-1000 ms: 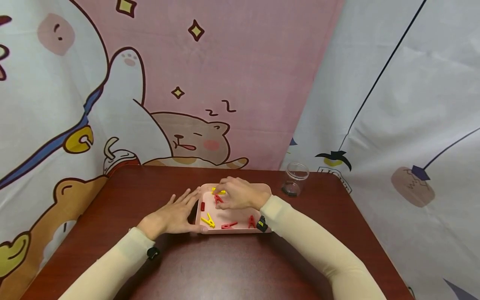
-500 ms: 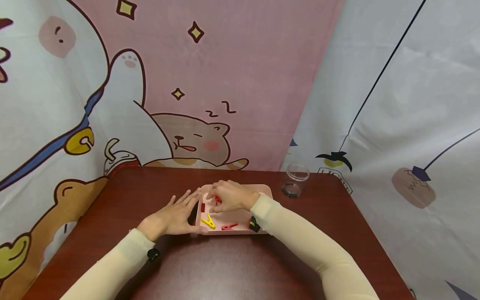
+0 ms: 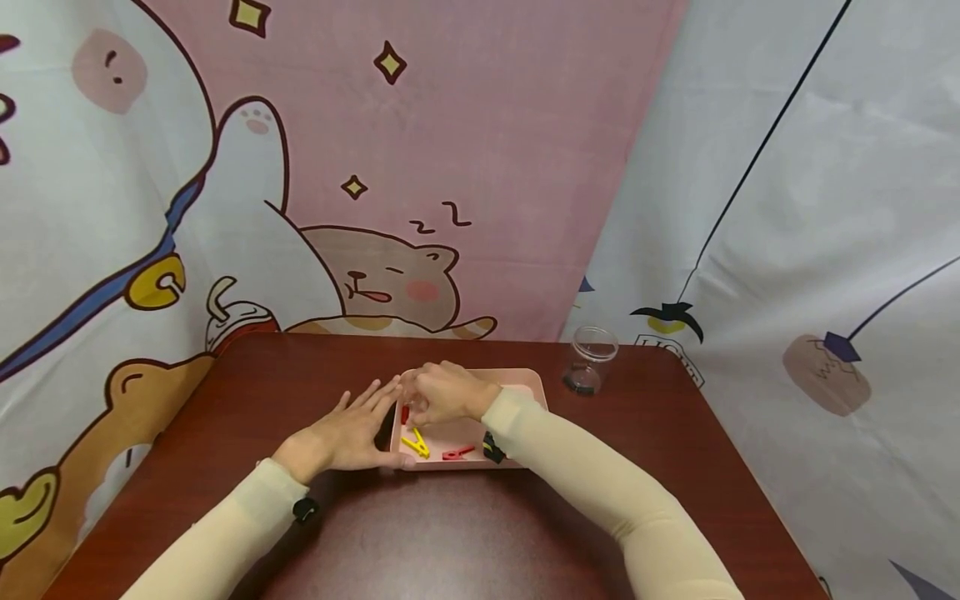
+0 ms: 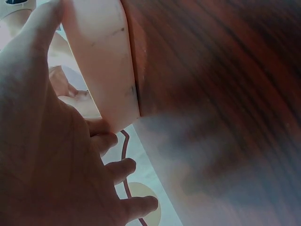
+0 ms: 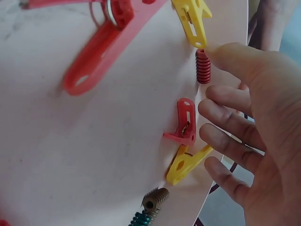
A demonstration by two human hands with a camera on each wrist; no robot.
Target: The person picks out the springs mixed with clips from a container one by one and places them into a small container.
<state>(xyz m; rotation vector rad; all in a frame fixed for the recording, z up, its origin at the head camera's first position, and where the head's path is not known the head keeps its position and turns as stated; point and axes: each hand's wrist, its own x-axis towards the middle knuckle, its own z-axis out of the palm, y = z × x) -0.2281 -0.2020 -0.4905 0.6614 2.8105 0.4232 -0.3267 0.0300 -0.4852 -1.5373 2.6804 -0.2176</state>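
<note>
My left hand [image 3: 345, 433] lies against the left side of a pink tray [image 3: 534, 385], fingers spread, thumb at its near corner. In the left wrist view its fingertips touch the tray wall [image 4: 101, 61]. My right hand [image 3: 450, 393] is over the tray's left part. In the right wrist view its thumb and index finger stand on either side of a small red spring [image 5: 203, 68], not visibly pinching it. Beside the fingers lie a red clothespin [image 5: 186, 120] and a yellow clothespin [image 5: 183, 165]. Another yellow clothespin [image 5: 192, 23] is by the thumb.
A larger-looking red clothespin [image 5: 103, 52] is close to the right wrist camera. A bronze spring [image 5: 157, 198] and a teal spring [image 5: 141, 219] lie in the tray. A clear plastic cup [image 3: 591, 360] with something dark at its bottom stands right of the tray on the brown table [image 3: 450, 533].
My right hand has moved left within the tray, from above the red and yellow clothespins toward the red spring by the left wall. My left hand has stayed in place.
</note>
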